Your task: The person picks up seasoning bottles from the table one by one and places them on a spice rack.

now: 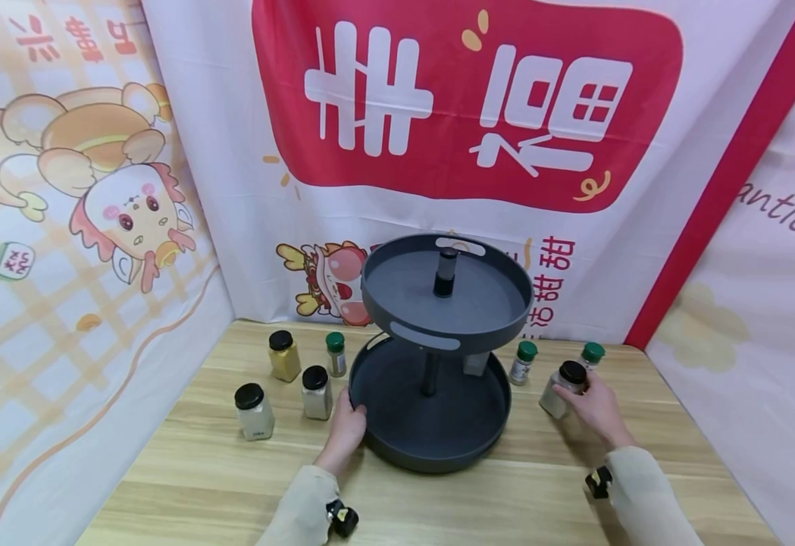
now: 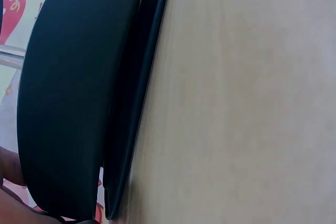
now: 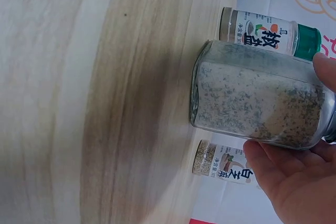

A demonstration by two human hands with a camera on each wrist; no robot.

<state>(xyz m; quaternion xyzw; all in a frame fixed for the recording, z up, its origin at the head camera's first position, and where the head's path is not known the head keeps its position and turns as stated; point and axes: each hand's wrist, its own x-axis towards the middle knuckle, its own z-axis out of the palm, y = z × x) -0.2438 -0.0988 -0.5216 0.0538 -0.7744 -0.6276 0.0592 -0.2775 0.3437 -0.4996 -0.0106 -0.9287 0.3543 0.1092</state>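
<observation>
A dark grey two-tier round tray [image 1: 431, 455] stands on the table. My left hand [image 1: 345, 434] grips the left rim of its lower tier; the tray's dark wall [image 2: 68, 93] fills the left side of the left wrist view. At the right, my right hand [image 1: 598, 409] holds a square glass jar [image 1: 556, 396] with a black lid, slightly tilted. Speckled seasoning shows through the jar's glass [image 3: 257, 95] in the right wrist view. Whether its base touches the table is unclear. Two green-capped shakers, one pepper-salt [image 3: 260, 32] and one sesame [image 3: 226, 162], stand behind it.
Left of the tray stand a yellow-filled jar [image 1: 284, 360], two black-lidded jars [image 1: 255, 417] [image 1: 317, 398] and a green-capped shaker [image 1: 336, 356]. Another jar [image 1: 475, 364] is partly hidden behind the upper tier. Printed cloths hang around the wooden table [image 1: 506, 500].
</observation>
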